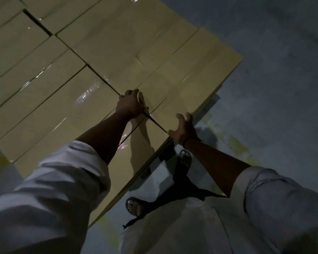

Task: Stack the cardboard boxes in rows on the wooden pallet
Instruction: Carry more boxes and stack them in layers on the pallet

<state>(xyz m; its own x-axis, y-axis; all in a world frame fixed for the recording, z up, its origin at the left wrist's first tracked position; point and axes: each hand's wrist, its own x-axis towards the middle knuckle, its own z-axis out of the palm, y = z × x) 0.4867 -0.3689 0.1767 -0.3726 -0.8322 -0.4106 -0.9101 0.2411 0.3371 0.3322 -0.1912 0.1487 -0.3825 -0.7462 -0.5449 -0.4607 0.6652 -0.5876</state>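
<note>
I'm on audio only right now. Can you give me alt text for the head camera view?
Seen from above, a person's left hand and right hand press on the near corner box of a tight layer of taped cardboard boxes. White sleeves are rolled up, and sandalled feet stand on a grey floor. The scene is dim and no pallet is visible.
</note>
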